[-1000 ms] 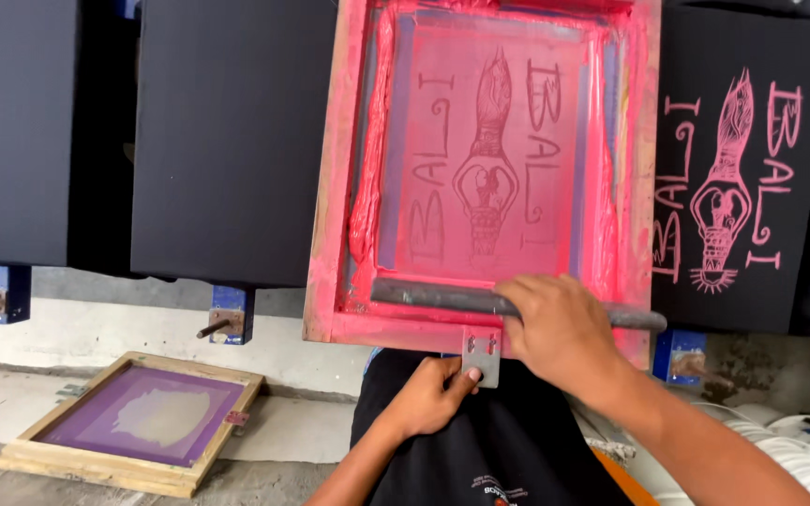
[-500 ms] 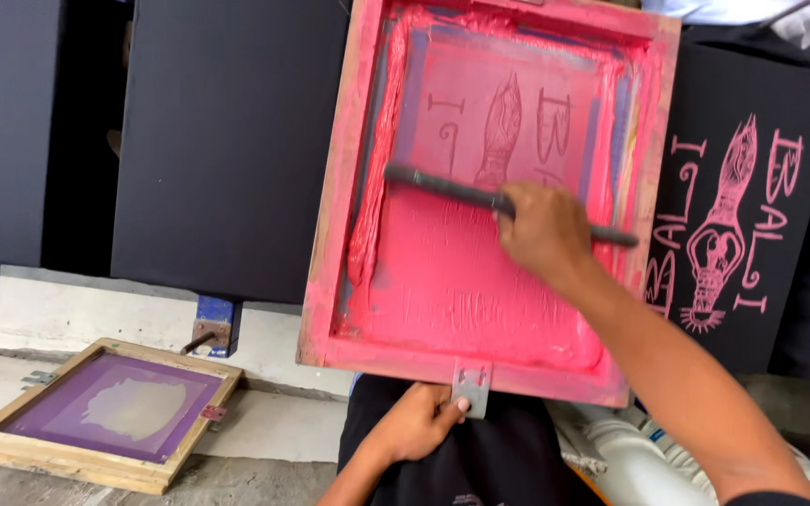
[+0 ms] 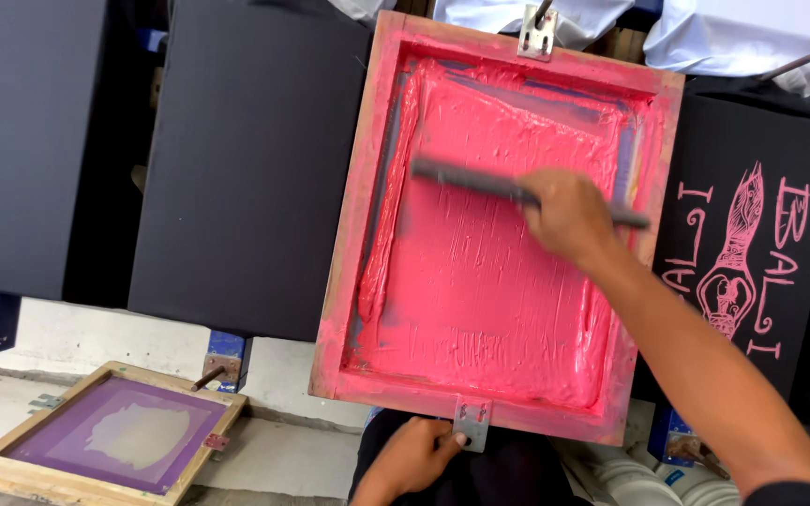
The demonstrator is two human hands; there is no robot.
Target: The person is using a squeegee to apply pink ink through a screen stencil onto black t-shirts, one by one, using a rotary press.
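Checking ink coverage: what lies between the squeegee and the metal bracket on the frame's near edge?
In the head view, pink ink covers the mesh between the squeegee and the bracket, then the frame's near rail.

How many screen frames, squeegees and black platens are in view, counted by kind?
Wooden screen frames: 2, one pink with ink, one purple on the floor
Squeegees: 1, in the right hand
Black platens: 3, two blank, one printed pink
Total: 6

Right hand (image 3: 566, 217) grips squeegee (image 3: 466, 178) across pink-inked screen frame (image 3: 353, 234).
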